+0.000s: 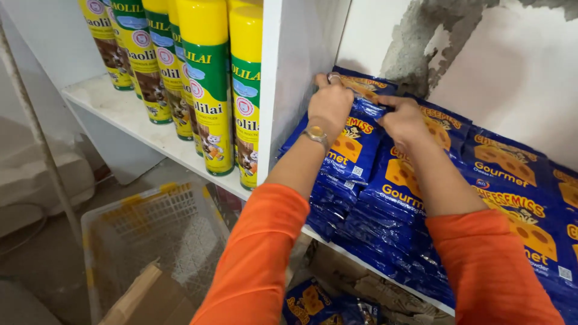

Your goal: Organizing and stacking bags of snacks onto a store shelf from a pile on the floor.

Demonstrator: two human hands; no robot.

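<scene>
Both my arms in orange sleeves reach to a white shelf (355,259) stacked with blue snack packets printed with orange cheese shapes. My left hand (330,103), with a watch on its wrist, grips the far top edge of the uppermost packet (355,135) against the white divider. My right hand (404,121) pinches the same packet's top edge just to the right. More blue packets (512,180) lie in overlapping stacks to the right, under my right forearm.
Several yellow-and-green spray cans (208,90) stand on the shelf compartment at left, beyond the white divider (283,78). A translucent plastic crate (150,241) holding cardboard sits on the floor below. Loose blue packets (313,304) lie under the shelf.
</scene>
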